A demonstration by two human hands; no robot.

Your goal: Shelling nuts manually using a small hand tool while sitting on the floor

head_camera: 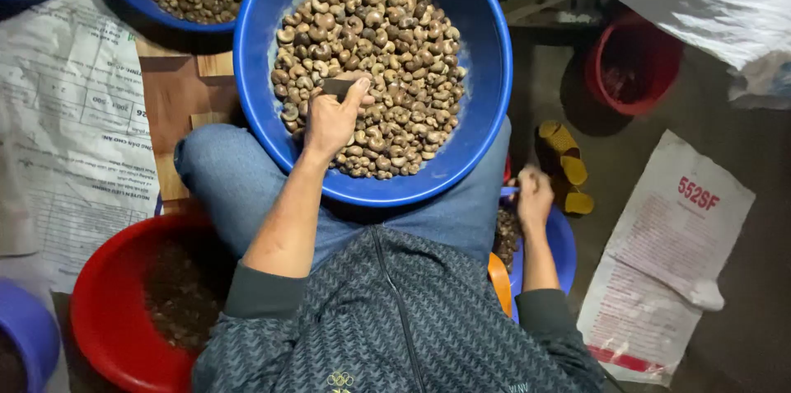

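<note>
Down by your left knee there's a round red plastic tub [99, 311] of dark shell bits. Your left hand [334, 117] is pinched on a small dark blade [336, 86], resting on the brown cashew nuts [387, 55] in the big blue plastic basin [486, 55] on your lap. Your right hand [534, 195], well apart, is curled at a smaller blue bowl [562, 245], can't tell what it's gripping

Dim, cool light falls from above me; my blue basin [486, 39] shines softly, the floor [741, 162] sinks into shadow, and edges look slightly blurred.
</note>
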